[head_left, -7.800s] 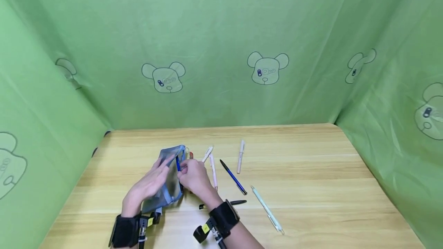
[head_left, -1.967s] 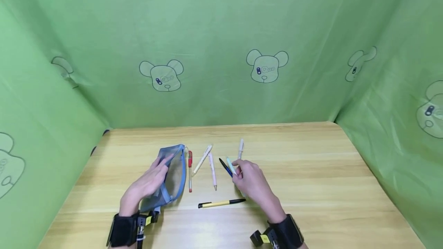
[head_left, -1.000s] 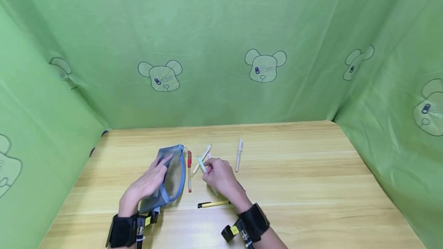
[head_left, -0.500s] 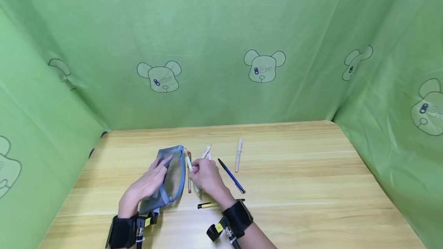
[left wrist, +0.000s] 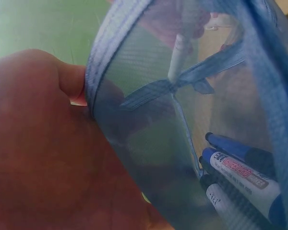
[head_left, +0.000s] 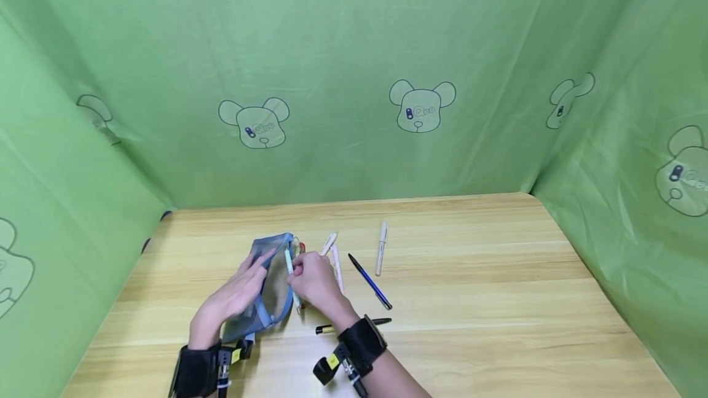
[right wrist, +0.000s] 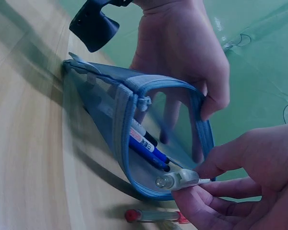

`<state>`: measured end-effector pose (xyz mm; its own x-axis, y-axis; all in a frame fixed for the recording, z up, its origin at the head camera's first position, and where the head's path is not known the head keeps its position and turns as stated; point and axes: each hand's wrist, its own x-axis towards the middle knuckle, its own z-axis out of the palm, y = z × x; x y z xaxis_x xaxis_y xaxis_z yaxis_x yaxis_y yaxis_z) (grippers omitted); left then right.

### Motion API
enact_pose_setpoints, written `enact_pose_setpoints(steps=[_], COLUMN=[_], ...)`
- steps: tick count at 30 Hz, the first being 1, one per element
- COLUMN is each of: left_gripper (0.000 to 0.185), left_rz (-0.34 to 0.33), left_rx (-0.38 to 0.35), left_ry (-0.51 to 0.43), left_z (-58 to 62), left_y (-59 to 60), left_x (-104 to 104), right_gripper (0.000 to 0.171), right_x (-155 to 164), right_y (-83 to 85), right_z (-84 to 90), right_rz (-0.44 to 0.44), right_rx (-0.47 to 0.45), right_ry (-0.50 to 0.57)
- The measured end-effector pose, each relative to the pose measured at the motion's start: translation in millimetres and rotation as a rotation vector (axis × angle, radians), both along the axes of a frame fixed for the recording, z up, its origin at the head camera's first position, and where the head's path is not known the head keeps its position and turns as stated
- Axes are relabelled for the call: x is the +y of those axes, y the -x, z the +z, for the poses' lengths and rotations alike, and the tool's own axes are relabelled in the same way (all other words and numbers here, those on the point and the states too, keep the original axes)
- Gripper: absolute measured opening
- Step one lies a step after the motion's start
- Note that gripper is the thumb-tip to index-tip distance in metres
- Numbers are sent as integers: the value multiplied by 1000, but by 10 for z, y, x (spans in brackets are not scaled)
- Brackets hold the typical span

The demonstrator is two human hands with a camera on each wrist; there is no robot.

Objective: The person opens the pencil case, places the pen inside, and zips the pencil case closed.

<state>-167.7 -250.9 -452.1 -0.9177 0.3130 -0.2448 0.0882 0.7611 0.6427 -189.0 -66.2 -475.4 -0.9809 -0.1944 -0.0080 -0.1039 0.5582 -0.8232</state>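
Note:
A blue mesh pencil pouch (head_left: 268,318) lies at the left of the table, its zipped mouth spread toward the right. My left hand (head_left: 235,293) holds it by the rim (right wrist: 206,127), thumb over the edge and other fingers behind the mesh. Between thumb and fingers, my right hand (head_left: 316,278) pinches a mint-green pen (head_left: 289,261) at the pouch's mouth. In the right wrist view the pen's clicker end (right wrist: 182,178) points at the camera. Several pens and markers lie inside the pouch, among them a white-and-blue marker (left wrist: 240,167).
Beside the pouch lies a red-capped pen (right wrist: 153,215), partly hidden by my right hand. Further right are a cream pen (head_left: 329,242), a lilac pen (head_left: 337,269), a blue pen (head_left: 370,281) and a white capped pen (head_left: 381,249). A yellow-and-black pen (head_left: 325,329) lies nearer, under my right wrist.
Earlier my right hand held a blue pen at the pouch. Afterwards it took the mint pen from the right side and carried it left to the pouch mouth. My left hand stayed put.

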Motion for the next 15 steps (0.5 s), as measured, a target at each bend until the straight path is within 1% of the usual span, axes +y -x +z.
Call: enact_pose_setpoints(steps=[5, 12, 15], left_gripper=[57, 57, 57], left_rz=[2, -3, -3], left_rx=[-2, 29, 31], left_ry=[-3, 3, -1], left_z=[-3, -1, -3], left_y=[3, 2, 1], left_x=[-2, -11, -13], right_gripper=[25, 34, 35], right_x=[-57, -107, -97], right_y=[1, 16, 12], right_z=[-16, -35, -33], right_rz=[-7, 24, 32], right_rx=[-33, 40, 51], right_ry=[22, 64, 64])
